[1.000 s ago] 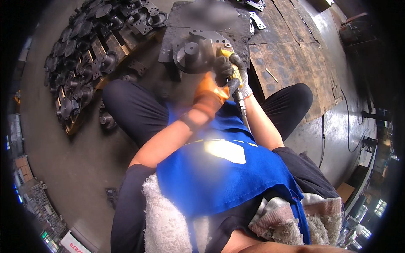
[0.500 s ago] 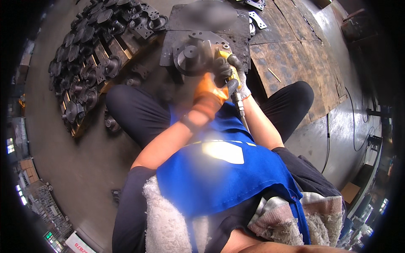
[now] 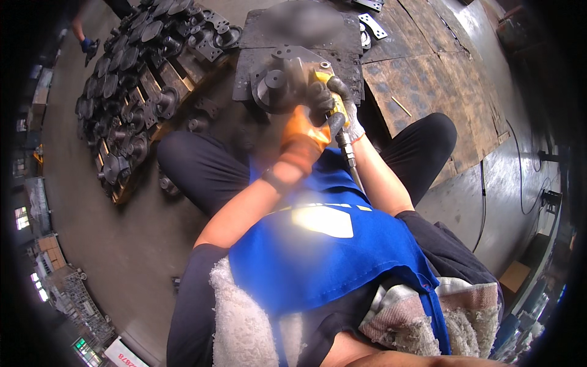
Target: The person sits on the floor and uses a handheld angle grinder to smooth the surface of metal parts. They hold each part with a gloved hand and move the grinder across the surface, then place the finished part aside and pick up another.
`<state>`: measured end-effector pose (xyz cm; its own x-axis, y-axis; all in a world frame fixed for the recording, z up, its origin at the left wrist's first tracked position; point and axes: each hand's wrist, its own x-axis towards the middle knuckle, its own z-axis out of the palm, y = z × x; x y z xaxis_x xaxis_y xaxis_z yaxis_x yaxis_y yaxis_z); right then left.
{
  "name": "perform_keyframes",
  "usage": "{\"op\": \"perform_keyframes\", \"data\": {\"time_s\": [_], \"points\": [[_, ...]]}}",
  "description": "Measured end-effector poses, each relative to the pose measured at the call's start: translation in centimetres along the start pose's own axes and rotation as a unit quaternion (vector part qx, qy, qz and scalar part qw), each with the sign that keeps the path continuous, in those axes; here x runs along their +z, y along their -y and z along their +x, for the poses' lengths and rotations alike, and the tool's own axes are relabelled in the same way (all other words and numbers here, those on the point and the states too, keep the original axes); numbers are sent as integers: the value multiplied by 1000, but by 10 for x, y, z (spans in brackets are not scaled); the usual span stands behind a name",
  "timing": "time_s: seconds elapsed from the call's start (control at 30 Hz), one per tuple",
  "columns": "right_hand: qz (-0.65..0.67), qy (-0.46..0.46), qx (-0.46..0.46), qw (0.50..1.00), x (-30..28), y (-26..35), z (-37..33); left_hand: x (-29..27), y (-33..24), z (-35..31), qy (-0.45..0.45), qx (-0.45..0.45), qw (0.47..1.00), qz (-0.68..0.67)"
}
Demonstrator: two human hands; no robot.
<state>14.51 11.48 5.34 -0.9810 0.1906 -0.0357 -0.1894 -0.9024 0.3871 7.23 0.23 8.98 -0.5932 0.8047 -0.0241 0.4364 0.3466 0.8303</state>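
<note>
Between the person's spread knees, on the far side of the blue apron (image 3: 318,257), a dark round metal casting (image 3: 278,85) sat on a black rubber mat (image 3: 342,37) laid on the floor. Both gloved hands met at its right edge. The left hand (image 3: 306,137), in an orange-backed glove, was wrapped over the top of a yellow-bodied air tool (image 3: 335,113), fingers curled tight around it. The right hand (image 3: 342,107), in a black and grey glove, gripped the same tool from the right, fingers closed on the body.

The step in hand looked like grinding or deburring the casting's rim, with the tool's head pressed to the part; the working tip itself was hidden behind the gloves, so whether it touched metal could not be told for sure. The next move would call for steady two-handed pressure while the head travelled along the edge, and the casting would likely need turning to reach fresh rim.

The tool's long axis ran from far-left to near-right: its head pointed away from the person toward the casting, and its tail, with a metal fitting and hose (image 3: 350,160), came back toward the apron.

To the left, a wooden pallet (image 3: 162,79) carried many similar dark castings (image 3: 122,104). To the right lay worn steel floor plates (image 3: 440,79).
</note>
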Motion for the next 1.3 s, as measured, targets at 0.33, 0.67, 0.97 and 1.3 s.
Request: {"op": "perform_keyframes", "data": {"time_s": [0.33,0.67,0.97,1.3], "points": [[-128,3,-61,990,0,4,4,-26,-51,-5,91,-78,987,-109],[-18,93,47,994,28,-8,-5,-10,-32,-8,2,9,999,48],[-13,-15,42,999,11,5,-4,-3,-18,-1,28,-17,999,22],[-7,-31,25,999,4,9,1,-7,-23,0,37,-57,998,-1]]}}
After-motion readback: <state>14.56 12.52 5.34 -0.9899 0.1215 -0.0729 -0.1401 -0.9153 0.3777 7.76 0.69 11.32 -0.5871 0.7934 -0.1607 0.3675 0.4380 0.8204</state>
